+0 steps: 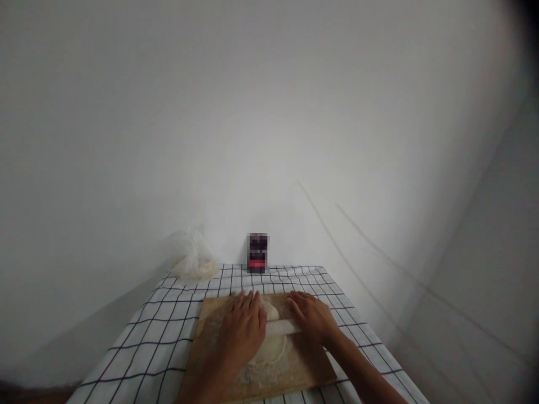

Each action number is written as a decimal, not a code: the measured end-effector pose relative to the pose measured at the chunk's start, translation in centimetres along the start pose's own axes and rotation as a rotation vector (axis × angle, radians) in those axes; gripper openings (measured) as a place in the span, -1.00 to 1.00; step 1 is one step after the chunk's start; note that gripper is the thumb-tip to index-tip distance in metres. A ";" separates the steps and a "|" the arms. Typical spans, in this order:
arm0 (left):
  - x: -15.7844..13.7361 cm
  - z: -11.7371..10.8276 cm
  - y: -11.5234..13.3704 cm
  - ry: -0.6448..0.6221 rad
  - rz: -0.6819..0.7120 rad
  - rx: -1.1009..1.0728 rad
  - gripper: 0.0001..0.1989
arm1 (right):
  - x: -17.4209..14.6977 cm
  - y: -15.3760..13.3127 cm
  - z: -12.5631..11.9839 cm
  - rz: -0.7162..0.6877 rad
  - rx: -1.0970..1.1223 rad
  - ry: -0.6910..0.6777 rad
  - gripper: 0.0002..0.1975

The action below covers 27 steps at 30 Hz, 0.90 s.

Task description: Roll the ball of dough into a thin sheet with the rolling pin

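Note:
A pale rolling pin [281, 327], dusted white, lies crosswise over a flattened round of dough [269, 349]. The dough shows on both sides of the pin. My left hand [245, 322] covers the pin's left end, palm down, fingers reaching forward over it. At the opposite end my right hand [310, 315] rests over the pin, its fingers bent forward and down. Both pin ends are hidden under my hands. Beneath it all is a wooden board [303, 367] with flour scattered on it.
A black-and-white checked cloth [160, 325] covers the table under the board. At the back left sits a clear plastic bag [196, 258] with something pale in it. A dark, blurred-out package [257, 253] stands at the back against a white wall [269, 140].

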State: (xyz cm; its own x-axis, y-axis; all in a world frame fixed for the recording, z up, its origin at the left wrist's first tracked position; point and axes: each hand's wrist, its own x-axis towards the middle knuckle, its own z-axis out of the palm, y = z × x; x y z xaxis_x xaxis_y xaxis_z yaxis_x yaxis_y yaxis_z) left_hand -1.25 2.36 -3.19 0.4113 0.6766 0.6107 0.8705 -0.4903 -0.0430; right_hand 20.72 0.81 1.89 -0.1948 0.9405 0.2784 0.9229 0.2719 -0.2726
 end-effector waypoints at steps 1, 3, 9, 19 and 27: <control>0.1 0.0 -0.1 0.001 0.000 -0.001 -0.60 | 0.4 0.1 0.0 0.006 0.000 0.001 -0.49; 0.3 0.1 -0.1 -0.001 0.002 -0.002 -0.60 | 0.8 0.1 0.0 0.017 -0.002 0.000 -0.49; -0.9 -0.5 0.9 0.095 -0.010 -0.019 -0.55 | -1.4 0.3 1.0 -0.002 -0.005 0.019 -0.52; -6.3 -2.8 2.4 0.121 0.144 -0.070 -0.34 | -10.9 1.0 4.4 -0.111 -0.025 0.195 -0.51; -6.5 -2.5 2.6 0.133 0.127 -0.067 -0.30 | -9.6 0.7 3.1 -0.095 -0.021 0.135 -0.52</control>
State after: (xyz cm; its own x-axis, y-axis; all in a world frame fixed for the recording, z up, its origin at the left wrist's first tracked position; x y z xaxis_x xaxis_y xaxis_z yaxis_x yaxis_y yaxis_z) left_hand -2.36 -4.67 -5.33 0.4737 0.5304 0.7031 0.7920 -0.6057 -0.0767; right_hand 22.18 -7.37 -3.82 -0.2361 0.8744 0.4239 0.9096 0.3524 -0.2202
